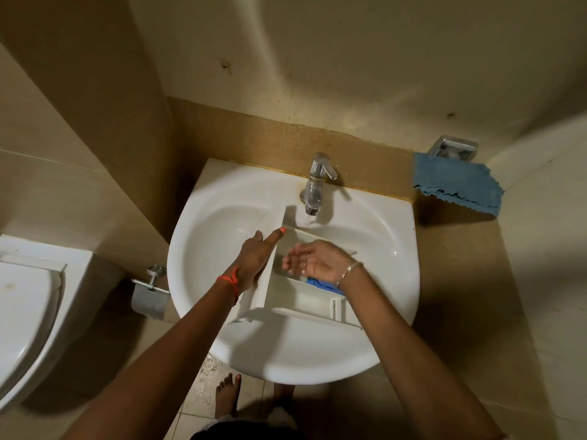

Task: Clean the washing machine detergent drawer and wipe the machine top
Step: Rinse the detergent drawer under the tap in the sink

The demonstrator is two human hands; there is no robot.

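The white detergent drawer (305,304) lies in the white sink (216,236), its far end under the chrome tap (316,182), from which a thin stream of water runs. My left hand (259,258) holds the drawer's left wall, thumb stretched along its top edge. My right hand (313,260) hovers palm up over the drawer's middle compartment, fingers loosely curled and blurred, holding nothing. A blue part (322,285) inside the drawer shows just under my right wrist.
A blue cloth (457,185) hangs on a chrome holder (452,149) on the wall, right of the sink. A toilet (25,306) stands at the left, with a paper holder (149,296) beside it. My bare feet (227,393) stand on the tiled floor below.
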